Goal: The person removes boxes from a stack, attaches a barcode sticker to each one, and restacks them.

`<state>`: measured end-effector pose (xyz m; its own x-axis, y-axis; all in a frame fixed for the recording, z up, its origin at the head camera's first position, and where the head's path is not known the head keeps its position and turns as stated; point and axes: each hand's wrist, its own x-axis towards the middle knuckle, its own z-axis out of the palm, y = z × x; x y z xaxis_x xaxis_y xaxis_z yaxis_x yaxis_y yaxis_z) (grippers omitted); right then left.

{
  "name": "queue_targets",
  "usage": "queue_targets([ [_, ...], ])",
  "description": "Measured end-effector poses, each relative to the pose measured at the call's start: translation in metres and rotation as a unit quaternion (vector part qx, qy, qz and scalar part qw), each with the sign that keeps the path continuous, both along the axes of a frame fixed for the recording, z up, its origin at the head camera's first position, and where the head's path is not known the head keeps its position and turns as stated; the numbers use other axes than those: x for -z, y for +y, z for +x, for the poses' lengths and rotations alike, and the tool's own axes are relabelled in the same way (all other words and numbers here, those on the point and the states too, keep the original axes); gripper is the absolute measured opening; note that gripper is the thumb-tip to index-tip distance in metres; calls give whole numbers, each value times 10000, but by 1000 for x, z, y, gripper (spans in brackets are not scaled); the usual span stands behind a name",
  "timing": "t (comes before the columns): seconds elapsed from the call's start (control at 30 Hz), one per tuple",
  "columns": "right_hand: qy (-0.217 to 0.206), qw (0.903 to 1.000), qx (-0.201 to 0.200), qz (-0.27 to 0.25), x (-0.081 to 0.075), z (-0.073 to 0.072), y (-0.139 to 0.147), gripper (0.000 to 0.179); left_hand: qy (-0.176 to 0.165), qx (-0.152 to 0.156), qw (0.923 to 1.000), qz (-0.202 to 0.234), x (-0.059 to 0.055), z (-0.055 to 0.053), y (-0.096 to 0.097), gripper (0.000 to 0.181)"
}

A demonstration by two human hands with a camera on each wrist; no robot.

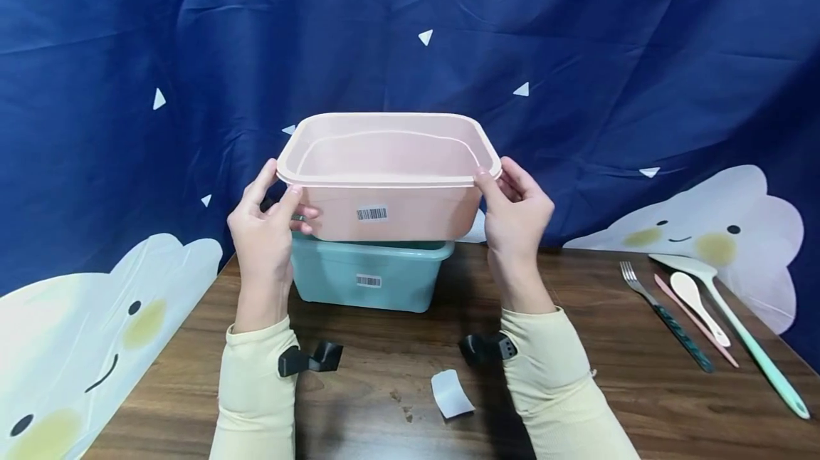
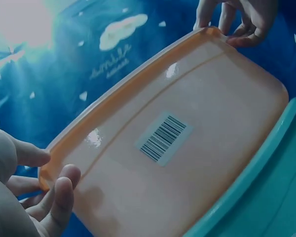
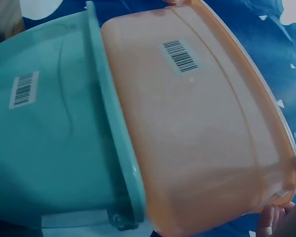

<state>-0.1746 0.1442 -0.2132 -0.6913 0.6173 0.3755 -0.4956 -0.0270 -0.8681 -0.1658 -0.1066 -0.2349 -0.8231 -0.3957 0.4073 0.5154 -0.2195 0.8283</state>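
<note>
A pale pink plastic bin (image 1: pixel 391 212) with a barcode label on its front is held level by both hands. My left hand (image 1: pixel 264 236) grips its left end, thumb at the front of the rim and fingers along the side. At the right front corner, my right hand (image 1: pixel 517 214) pinches the rim between thumb and fingers. Directly beneath stands a teal bin (image 1: pixel 365 275), upright on the table, also labelled with a barcode. In the right wrist view, the teal rim (image 3: pixel 119 143) overlaps the pink bin's lower edge; whether the base dips inside is hidden.
On the brown wooden table (image 1: pixel 371 374) lies a small white paper piece (image 1: pixel 451 394) near the front. To the right are a fork (image 1: pixel 666 317), a thin pink utensil (image 1: pixel 697 321), a white spoon (image 1: pixel 700 307) and a green-handled spatula (image 1: pixel 737 325). A blue curtain (image 1: pixel 384 33) hangs behind.
</note>
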Motion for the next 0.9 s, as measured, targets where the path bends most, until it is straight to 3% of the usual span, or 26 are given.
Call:
queue_targets([
  [0.17, -45, 9998, -38, 164, 0, -3, -13, 43, -229, 105, 9987, 444, 4, -7, -8, 57],
  [0.4, -492, 9961, -162, 709, 4, -7, -28, 44, -388, -137, 9949, 917, 10, -11, -19, 54],
  [0.77, -1041, 9902, -218, 905, 32, -8, -30, 43, -986, -326, 9903, 924, 19, -15, -22, 55],
  [0.9, -1235, 9882, -257, 873, 41, -6, -28, 43, -1239, -493, 9884, 726, 21, -17, -24, 56],
])
